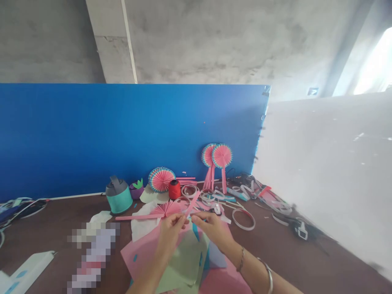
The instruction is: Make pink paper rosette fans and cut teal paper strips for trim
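Note:
My left hand [170,233] and my right hand [211,228] meet above a pile of pink and pale green paper sheets [183,261]. Both pinch a folded pink paper fan [167,209] at its centre. Long pink strips stick out of the fan, one lying to the left [137,217], one pointing up and right [192,203]. The fingers of both hands are closed on the paper. My right wrist wears a bracelet and a bangle.
On the brown table stand a teal-and-grey bottle [118,197], a red thread spool [174,189], finished pink fans [161,179] [218,157] against the blue board [122,130], tape rings [243,219], paper scraps and cables. A white wall [330,163] rises on the right.

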A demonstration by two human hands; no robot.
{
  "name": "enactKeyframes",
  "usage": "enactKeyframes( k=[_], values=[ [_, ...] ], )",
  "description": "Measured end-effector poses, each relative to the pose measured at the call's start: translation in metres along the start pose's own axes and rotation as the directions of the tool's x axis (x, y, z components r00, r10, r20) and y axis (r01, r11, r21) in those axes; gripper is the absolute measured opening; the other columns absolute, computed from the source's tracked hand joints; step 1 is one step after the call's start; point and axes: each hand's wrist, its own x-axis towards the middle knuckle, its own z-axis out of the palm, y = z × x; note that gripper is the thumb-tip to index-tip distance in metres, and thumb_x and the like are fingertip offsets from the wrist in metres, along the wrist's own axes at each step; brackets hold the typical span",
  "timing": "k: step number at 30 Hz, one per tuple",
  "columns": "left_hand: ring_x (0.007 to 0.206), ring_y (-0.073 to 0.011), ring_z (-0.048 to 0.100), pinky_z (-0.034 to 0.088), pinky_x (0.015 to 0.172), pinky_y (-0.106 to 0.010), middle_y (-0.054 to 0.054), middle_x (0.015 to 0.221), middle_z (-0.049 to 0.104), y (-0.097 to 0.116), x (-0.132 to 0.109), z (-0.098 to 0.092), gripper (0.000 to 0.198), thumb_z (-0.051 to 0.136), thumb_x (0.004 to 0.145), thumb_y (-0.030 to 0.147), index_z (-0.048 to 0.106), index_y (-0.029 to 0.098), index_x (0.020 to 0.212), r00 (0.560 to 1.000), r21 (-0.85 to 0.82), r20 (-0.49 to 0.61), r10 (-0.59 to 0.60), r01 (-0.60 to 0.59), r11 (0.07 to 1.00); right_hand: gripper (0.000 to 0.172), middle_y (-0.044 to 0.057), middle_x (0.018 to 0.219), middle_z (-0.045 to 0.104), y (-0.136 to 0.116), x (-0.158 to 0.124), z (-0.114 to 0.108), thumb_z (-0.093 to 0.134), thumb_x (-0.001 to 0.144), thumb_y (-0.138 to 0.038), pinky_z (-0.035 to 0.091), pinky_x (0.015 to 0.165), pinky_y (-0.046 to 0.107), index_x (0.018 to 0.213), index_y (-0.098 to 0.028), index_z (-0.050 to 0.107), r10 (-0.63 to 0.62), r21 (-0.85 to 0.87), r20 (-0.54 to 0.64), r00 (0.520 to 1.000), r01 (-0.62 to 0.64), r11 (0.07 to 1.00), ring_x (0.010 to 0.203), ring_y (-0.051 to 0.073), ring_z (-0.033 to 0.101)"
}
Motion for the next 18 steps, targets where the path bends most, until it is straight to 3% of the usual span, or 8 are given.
enactKeyframes(
  k=[5, 9, 12, 18],
  values=[
    [0.073, -0.019, 0.065, 0.048, 0.072, -0.03, -0.006, 0.074, 0.071, 0.002, 0.001, 0.008, 0.043, 0.066, 0.068, 0.057, 0.071, 0.016, 0.076, 0.983, -0.126, 0.14, -0.119, 0.137, 0.983, 0.038, 0.0, 0.06, 0.053, -0.006, 0.013, 0.013, 0.065, 0.072, -0.049, 0.04, 0.06, 0.027, 0.052, -0.018, 0.057, 0.042, 0.209, -0.001, 0.999, -0.041, 0.977, 0.063, 0.015, 0.048],
    [0.064, -0.0163, 0.062, 0.048, 0.07, -0.03, -0.003, 0.063, 0.069, -0.017, 0.009, 0.004, 0.049, 0.075, 0.055, 0.062, 0.071, 0.016, 0.071, 0.926, -0.146, 0.321, -0.197, 0.254, 0.956, 0.044, 0.0, 0.061, 0.05, 0.013, 0.02, 0.009, 0.065, 0.069, -0.055, 0.039, 0.057, 0.026, 0.049, -0.02, 0.051, 0.013, 0.174, -0.057, 0.998, -0.002, 0.985, 0.06, 0.014, 0.044],
    [0.057, -0.0152, 0.06, 0.048, 0.065, -0.031, -0.003, 0.06, 0.068, -0.028, 0.013, 0.005, 0.052, 0.078, 0.049, 0.064, 0.069, 0.015, 0.065, 0.912, -0.136, 0.35, -0.213, 0.275, 0.952, 0.045, -0.001, 0.061, 0.049, 0.026, 0.022, 0.007, 0.065, 0.07, -0.055, 0.039, 0.056, 0.026, 0.047, -0.02, 0.047, 0.018, 0.129, -0.073, 0.997, -0.009, 0.992, 0.059, 0.013, 0.043],
    [0.054, -0.0141, 0.059, 0.047, 0.063, -0.029, -0.005, 0.061, 0.07, -0.032, 0.007, 0.004, 0.045, 0.08, 0.054, 0.056, 0.067, 0.014, 0.063, 0.885, -0.102, 0.403, -0.232, 0.296, 0.95, 0.038, -0.001, 0.058, 0.05, 0.027, 0.025, -0.007, 0.068, 0.066, -0.053, 0.036, 0.055, 0.026, 0.053, -0.02, 0.053, 0.066, 0.215, -0.174, 0.982, -0.028, 0.976, 0.058, 0.013, 0.042]
  ],
)
